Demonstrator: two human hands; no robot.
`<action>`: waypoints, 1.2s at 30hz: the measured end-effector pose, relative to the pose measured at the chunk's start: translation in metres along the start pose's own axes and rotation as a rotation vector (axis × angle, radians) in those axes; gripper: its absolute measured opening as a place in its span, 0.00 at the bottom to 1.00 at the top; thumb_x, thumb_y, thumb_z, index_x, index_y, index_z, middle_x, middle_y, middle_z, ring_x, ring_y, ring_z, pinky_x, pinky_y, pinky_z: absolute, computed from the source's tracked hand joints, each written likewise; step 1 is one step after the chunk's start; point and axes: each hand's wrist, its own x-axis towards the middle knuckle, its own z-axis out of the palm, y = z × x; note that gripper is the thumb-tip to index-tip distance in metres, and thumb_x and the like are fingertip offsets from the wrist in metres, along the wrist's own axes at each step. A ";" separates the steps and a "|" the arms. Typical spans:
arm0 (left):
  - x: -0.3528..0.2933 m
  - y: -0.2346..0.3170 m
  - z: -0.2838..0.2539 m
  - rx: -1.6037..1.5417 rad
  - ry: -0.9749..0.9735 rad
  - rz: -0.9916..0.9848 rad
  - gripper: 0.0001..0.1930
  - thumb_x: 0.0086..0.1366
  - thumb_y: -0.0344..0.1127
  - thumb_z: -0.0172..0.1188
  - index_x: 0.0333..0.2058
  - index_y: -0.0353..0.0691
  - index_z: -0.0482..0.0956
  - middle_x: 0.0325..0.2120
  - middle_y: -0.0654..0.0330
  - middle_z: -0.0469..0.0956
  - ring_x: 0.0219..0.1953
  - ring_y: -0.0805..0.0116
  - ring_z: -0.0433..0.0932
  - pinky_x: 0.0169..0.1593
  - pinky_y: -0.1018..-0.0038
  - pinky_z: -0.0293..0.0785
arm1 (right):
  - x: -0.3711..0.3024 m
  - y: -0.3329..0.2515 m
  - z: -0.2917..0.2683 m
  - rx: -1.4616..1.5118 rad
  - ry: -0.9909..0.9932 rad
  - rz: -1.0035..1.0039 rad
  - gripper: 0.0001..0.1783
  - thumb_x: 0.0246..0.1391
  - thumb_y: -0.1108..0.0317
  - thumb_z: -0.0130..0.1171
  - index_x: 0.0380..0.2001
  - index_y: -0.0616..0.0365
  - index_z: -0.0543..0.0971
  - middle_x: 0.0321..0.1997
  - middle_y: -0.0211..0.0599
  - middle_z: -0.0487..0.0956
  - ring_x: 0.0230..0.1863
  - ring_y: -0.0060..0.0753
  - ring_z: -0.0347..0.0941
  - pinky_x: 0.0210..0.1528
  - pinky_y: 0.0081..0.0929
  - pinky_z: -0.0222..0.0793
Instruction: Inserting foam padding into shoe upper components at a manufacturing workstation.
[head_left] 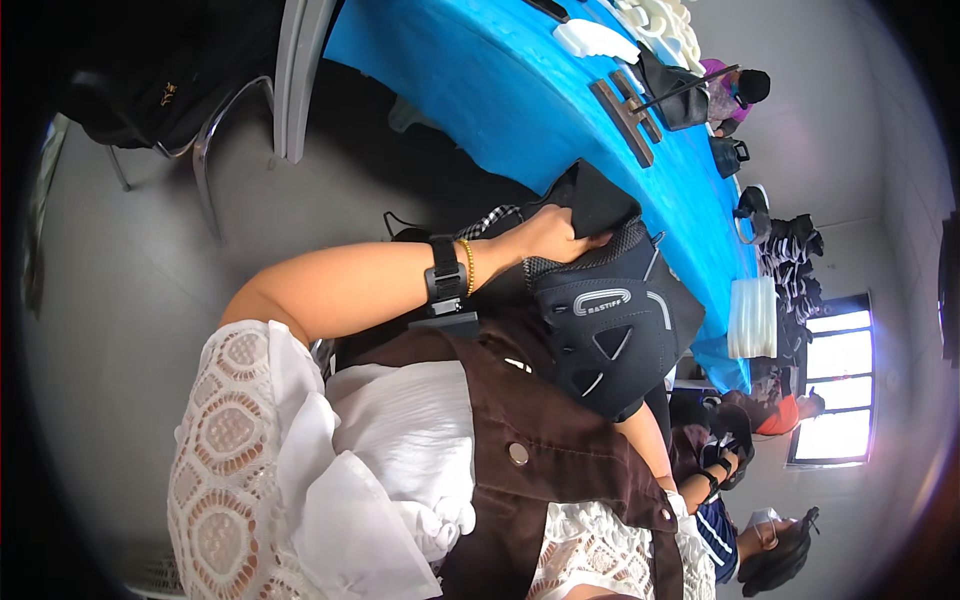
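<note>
A black shoe upper point(610, 335) with grey trim and a padded mesh collar is held in front of my body, close to the table's edge. My left hand point(555, 235) is closed on it at the collar opening, with the thumb and fingers pinching the black tongue point(600, 200). A black-and-white checked lace point(490, 222) hangs beside that wrist. My right forearm point(645, 440) reaches up to the lower end of the upper, where the upper hides my right hand and its fingers.
A blue-covered table point(450, 70) curves along the far side, bearing a dark metal stand point(625, 120), white curved pieces point(595, 40) and a black bag-like item point(672, 90). People point(745, 90) work around it. A metal-legged chair point(205, 165) stands at left.
</note>
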 end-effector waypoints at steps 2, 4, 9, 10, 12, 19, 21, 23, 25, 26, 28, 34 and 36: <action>0.003 0.001 -0.005 -0.206 -0.123 -0.227 0.20 0.61 0.54 0.58 0.38 0.41 0.79 0.30 0.45 0.79 0.35 0.49 0.79 0.37 0.64 0.75 | -0.002 -0.001 0.001 -0.004 0.016 0.005 0.25 0.59 0.64 0.53 0.58 0.62 0.67 0.59 0.42 0.70 0.58 0.36 0.68 0.59 0.34 0.65; 0.004 -0.005 -0.015 -0.410 -0.343 -0.530 0.21 0.67 0.41 0.57 0.53 0.35 0.72 0.45 0.60 0.77 0.46 0.74 0.74 0.49 0.74 0.73 | 0.000 -0.001 0.003 0.000 0.020 0.007 0.25 0.58 0.64 0.54 0.57 0.62 0.68 0.59 0.43 0.70 0.58 0.36 0.68 0.59 0.34 0.65; 0.016 0.013 -0.102 -0.813 -0.639 -0.715 0.25 0.64 0.40 0.60 0.55 0.32 0.69 0.50 0.58 0.73 0.51 0.70 0.72 0.54 0.74 0.69 | 0.005 0.010 0.009 0.041 -0.006 0.011 0.25 0.58 0.64 0.55 0.57 0.63 0.68 0.58 0.43 0.71 0.58 0.37 0.68 0.59 0.35 0.65; 0.023 0.013 -0.114 -0.715 -0.682 -0.665 0.26 0.63 0.40 0.62 0.55 0.32 0.68 0.51 0.58 0.73 0.52 0.69 0.71 0.55 0.73 0.68 | 0.004 0.010 0.009 0.039 0.000 0.009 0.25 0.57 0.64 0.55 0.57 0.63 0.68 0.58 0.43 0.71 0.58 0.37 0.68 0.59 0.35 0.65; 0.031 0.015 -0.133 -0.624 -0.769 -0.610 0.29 0.60 0.40 0.65 0.56 0.32 0.68 0.52 0.57 0.72 0.54 0.67 0.69 0.58 0.72 0.64 | 0.010 0.011 0.012 0.051 0.004 -0.004 0.25 0.57 0.64 0.55 0.57 0.63 0.68 0.58 0.44 0.71 0.58 0.37 0.68 0.59 0.35 0.65; 0.046 0.010 -0.168 -0.088 -0.904 -0.483 0.30 0.49 0.25 0.63 0.54 0.34 0.70 0.47 0.56 0.75 0.50 0.67 0.71 0.54 0.71 0.67 | 0.026 0.018 0.021 0.045 -0.033 -0.034 0.26 0.56 0.64 0.56 0.56 0.63 0.69 0.58 0.44 0.71 0.58 0.38 0.68 0.58 0.36 0.65; 0.050 0.012 -0.173 0.004 -0.891 -0.585 0.28 0.46 0.22 0.60 0.51 0.33 0.73 0.44 0.56 0.76 0.48 0.69 0.72 0.51 0.71 0.69 | 0.026 0.018 0.019 0.000 -0.030 -0.051 0.26 0.56 0.64 0.57 0.56 0.63 0.69 0.57 0.44 0.71 0.58 0.38 0.68 0.58 0.37 0.65; 0.048 0.013 -0.181 -0.436 -0.685 -0.693 0.25 0.41 0.17 0.56 0.44 0.30 0.76 0.39 0.56 0.77 0.43 0.73 0.73 0.47 0.72 0.71 | 0.022 0.011 0.014 -0.119 -0.023 -0.105 0.26 0.55 0.64 0.57 0.55 0.63 0.69 0.57 0.45 0.72 0.58 0.39 0.68 0.58 0.37 0.65; 0.041 0.007 -0.183 -0.437 -0.645 -0.683 0.21 0.41 0.22 0.58 0.40 0.27 0.78 0.37 0.55 0.79 0.43 0.73 0.74 0.48 0.73 0.71 | 0.020 -0.010 0.008 -0.341 0.003 -0.209 0.26 0.55 0.64 0.58 0.55 0.63 0.70 0.57 0.45 0.72 0.57 0.39 0.68 0.58 0.37 0.65; 0.034 0.007 -0.183 -0.664 -0.619 -0.671 0.21 0.45 0.26 0.56 0.42 0.27 0.77 0.37 0.56 0.79 0.40 0.73 0.76 0.44 0.75 0.72 | 0.023 -0.028 0.007 -0.525 0.033 -0.286 0.25 0.49 0.64 0.61 0.50 0.64 0.73 0.54 0.49 0.74 0.57 0.48 0.69 0.58 0.42 0.63; 0.030 0.009 -0.183 -0.887 -0.589 -0.658 0.21 0.50 0.31 0.54 0.44 0.27 0.76 0.38 0.57 0.79 0.37 0.72 0.77 0.41 0.77 0.73 | 0.024 -0.052 -0.001 -0.611 -0.020 -0.327 0.24 0.49 0.64 0.61 0.49 0.63 0.74 0.53 0.49 0.74 0.56 0.51 0.69 0.57 0.42 0.63; 0.033 0.026 -0.145 -0.941 -0.455 -1.050 0.28 0.66 0.55 0.52 0.45 0.30 0.76 0.41 0.55 0.80 0.45 0.66 0.78 0.53 0.70 0.72 | 0.037 -0.055 -0.009 -0.908 -0.040 -0.489 0.21 0.46 0.63 0.59 0.45 0.56 0.78 0.50 0.45 0.76 0.51 0.52 0.71 0.57 0.46 0.63; 0.037 0.032 -0.142 -1.004 -0.437 -1.176 0.20 0.61 0.41 0.63 0.47 0.33 0.75 0.41 0.57 0.79 0.47 0.66 0.77 0.53 0.71 0.71 | 0.039 -0.059 -0.012 -0.950 -0.053 -0.487 0.21 0.45 0.63 0.59 0.45 0.55 0.78 0.50 0.44 0.76 0.52 0.51 0.71 0.58 0.46 0.63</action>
